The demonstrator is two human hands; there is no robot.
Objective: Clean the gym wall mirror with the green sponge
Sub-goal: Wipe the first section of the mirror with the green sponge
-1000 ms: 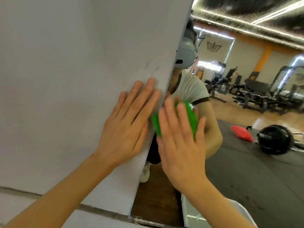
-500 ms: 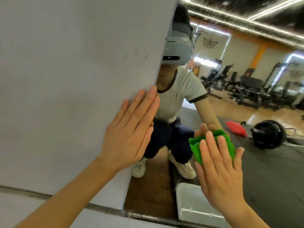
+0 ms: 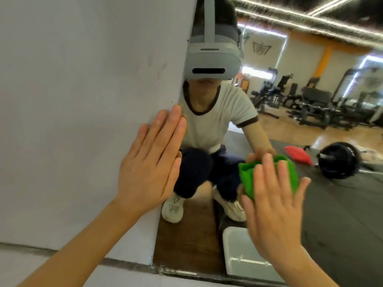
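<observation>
The right hand [image 3: 271, 206], nearest the camera, lies flat with straight, spread fingers and presses the crumpled bright green sponge [image 3: 248, 179] against the glass of the large wall mirror [image 3: 331, 214]. The sponge sits low on the mirror, under the fingertips, its green edges showing to the left of and above them. The left hand [image 3: 149, 162] is flat too, fingers straight and close together, palm resting on the pale grey painted wall [image 3: 72, 100] just beside the mirror's left edge. Below the right wrist, the mirror shows a white rectangular plastic tub [image 3: 238, 255] on the floor. Deeper in the reflection a crouching person in a white T-shirt and a grey headset appears, then a red pouch [image 3: 298, 155] beside a black weight plate [image 3: 337, 162] on dark matting, and rows of black gym machines [image 3: 310, 108] on a wooden floor at the back.
</observation>
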